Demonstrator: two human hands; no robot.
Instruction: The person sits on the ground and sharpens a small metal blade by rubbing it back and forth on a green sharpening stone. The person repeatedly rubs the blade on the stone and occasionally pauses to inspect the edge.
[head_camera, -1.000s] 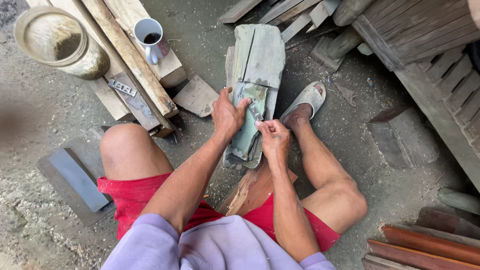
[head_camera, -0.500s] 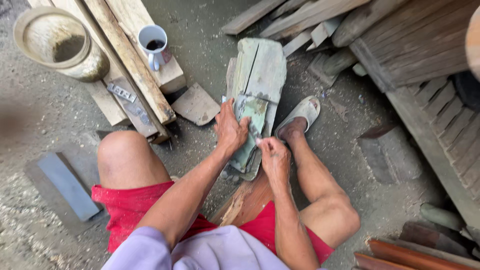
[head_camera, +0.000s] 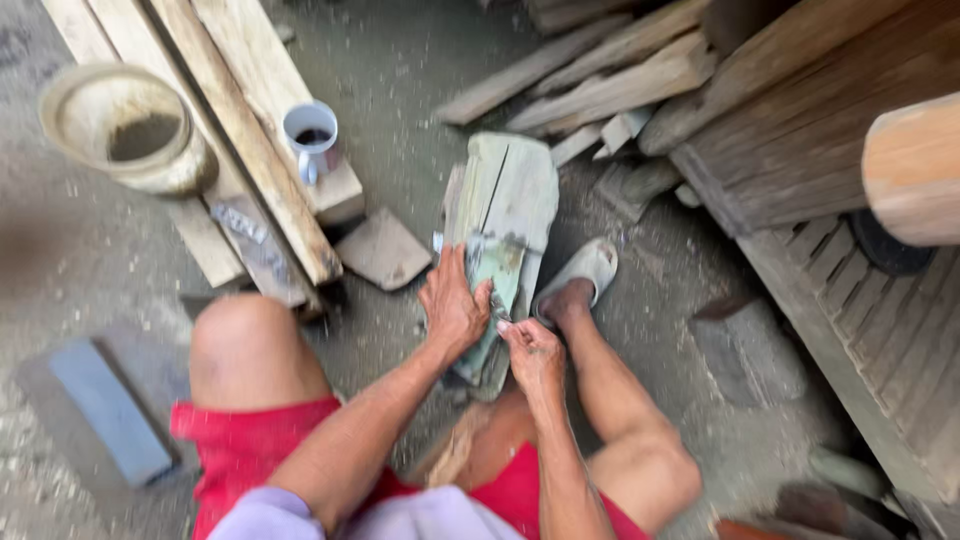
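Left hand (head_camera: 455, 305) pressed flat on the slab (head_camera: 505, 215), its length running away; right hand (head_camera: 532, 352) pinched something small beside it.

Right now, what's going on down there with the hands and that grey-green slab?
A person sits low on the ground in red shorts. The left hand lies flat on a wet grey-green slab set on the floor between the knees. The right hand pinches something small at the slab's near edge; blur hides what it is. A sandalled foot rests beside the slab. A white mug stands on wooden planks to the left, near a round bowl.
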